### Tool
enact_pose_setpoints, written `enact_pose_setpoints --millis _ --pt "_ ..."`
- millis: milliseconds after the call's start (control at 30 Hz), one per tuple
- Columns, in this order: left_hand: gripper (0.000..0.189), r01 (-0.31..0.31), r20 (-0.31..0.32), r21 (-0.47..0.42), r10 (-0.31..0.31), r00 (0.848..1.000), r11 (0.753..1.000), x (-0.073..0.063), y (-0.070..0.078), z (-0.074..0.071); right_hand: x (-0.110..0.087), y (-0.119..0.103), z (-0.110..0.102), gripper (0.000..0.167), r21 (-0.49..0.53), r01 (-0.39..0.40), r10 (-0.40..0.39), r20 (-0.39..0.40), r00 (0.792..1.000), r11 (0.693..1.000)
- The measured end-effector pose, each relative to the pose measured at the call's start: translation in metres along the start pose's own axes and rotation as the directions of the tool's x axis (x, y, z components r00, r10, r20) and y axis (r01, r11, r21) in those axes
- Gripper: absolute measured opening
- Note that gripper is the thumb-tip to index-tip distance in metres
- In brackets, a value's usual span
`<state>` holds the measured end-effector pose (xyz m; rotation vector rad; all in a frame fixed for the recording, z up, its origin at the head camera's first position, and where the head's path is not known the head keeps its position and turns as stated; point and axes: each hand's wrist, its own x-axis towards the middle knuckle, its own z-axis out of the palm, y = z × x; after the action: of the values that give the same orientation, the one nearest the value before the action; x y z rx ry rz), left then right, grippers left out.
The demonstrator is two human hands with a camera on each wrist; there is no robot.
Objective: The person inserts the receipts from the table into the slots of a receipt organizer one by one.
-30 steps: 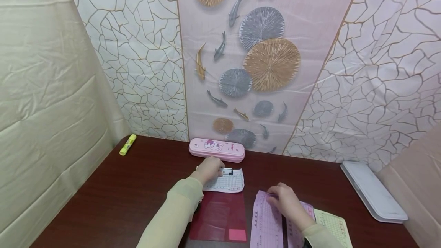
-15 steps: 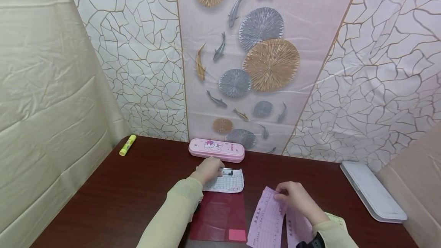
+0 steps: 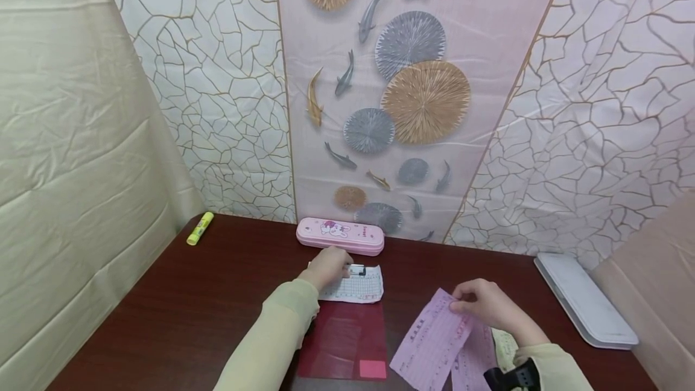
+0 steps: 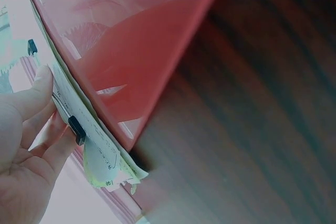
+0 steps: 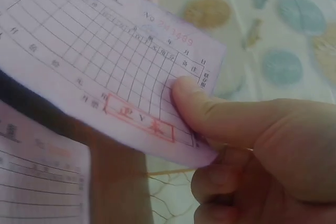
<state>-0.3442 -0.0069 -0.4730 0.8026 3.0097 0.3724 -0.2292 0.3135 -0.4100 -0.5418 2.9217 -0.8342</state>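
My left hand [image 3: 327, 265] pinches the metal clip [image 3: 356, 270] with black ends at the far end of a translucent red clipboard [image 3: 344, 343]. Beneath the clip lies a white gridded slip [image 3: 362, 289]; the left wrist view shows layered paper edges [image 4: 105, 153] there. Off to the right, my right hand [image 3: 491, 305] holds a purple printed receipt slip [image 3: 429, 343] by its upper corner, thumb on the printed face. In the right wrist view this slip [image 5: 121, 51] carries a red stamped box. Another purple slip [image 3: 475, 359] lies below it, beside a pale yellow slip [image 3: 505, 347] partly hidden by my wrist.
A pink pencil case [image 3: 341, 236] stands just behind the clipboard, against the patterned curtain. At the far left corner of the dark wooden table [image 3: 228, 294] lies a yellow glue stick [image 3: 199, 228]. A flat white case [image 3: 586, 301] sits along the right edge.
My right hand has shifted right and slightly up, lifting and tilting the upper purple slip away from the lower one. The left hand stays on the clip.
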Motion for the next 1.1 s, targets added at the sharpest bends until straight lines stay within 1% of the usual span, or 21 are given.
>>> enact_pose_setpoints --millis 133,233,367,500,600,767,900,1100 --pt "0.019 0.002 0.005 -0.002 -0.002 1.000 1.000 0.001 -0.002 0.002 -0.002 0.001 -0.009 0.011 0.051 -0.039 0.040 -0.010 0.999 0.998" --pt "0.018 0.003 0.003 0.002 -0.003 1.000 1.000 0.001 -0.004 0.004 -0.002 0.002 -0.010 0.015 0.124 -0.077 0.078 -0.005 0.997 0.989" --pt "0.019 0.003 -0.002 0.001 -0.003 1.000 1.000 0.002 -0.004 0.004 0.000 0.003 -0.004 0.018 0.210 -0.104 0.108 -0.010 0.994 0.972" --pt "0.020 -0.004 -0.006 -0.003 0.004 1.000 1.000 0.002 -0.003 0.004 0.002 0.002 0.004 0.018 0.240 -0.122 0.132 -0.024 0.991 0.963" --pt "0.021 0.006 -0.001 -0.012 -0.006 1.000 1.000 0.002 -0.003 0.004 0.004 -0.001 0.011 0.018 0.260 -0.137 0.150 -0.029 0.988 0.956" --pt "0.022 0.018 0.001 -0.017 -0.018 1.000 1.000 0.003 -0.003 0.005 0.010 -0.007 0.022 0.019 0.326 -0.157 0.186 -0.062 0.981 0.932" --pt "0.021 0.015 -0.002 -0.016 -0.015 1.000 1.000 0.003 -0.002 0.004 0.016 -0.012 0.032 0.020 0.344 -0.194 0.241 -0.098 0.966 0.919" --pt "0.022 0.026 0.001 -0.021 -0.026 1.000 0.999 0.002 -0.002 0.003 0.027 -0.019 0.046 0.024 0.370 -0.280 0.352 -0.143 0.925 0.886"
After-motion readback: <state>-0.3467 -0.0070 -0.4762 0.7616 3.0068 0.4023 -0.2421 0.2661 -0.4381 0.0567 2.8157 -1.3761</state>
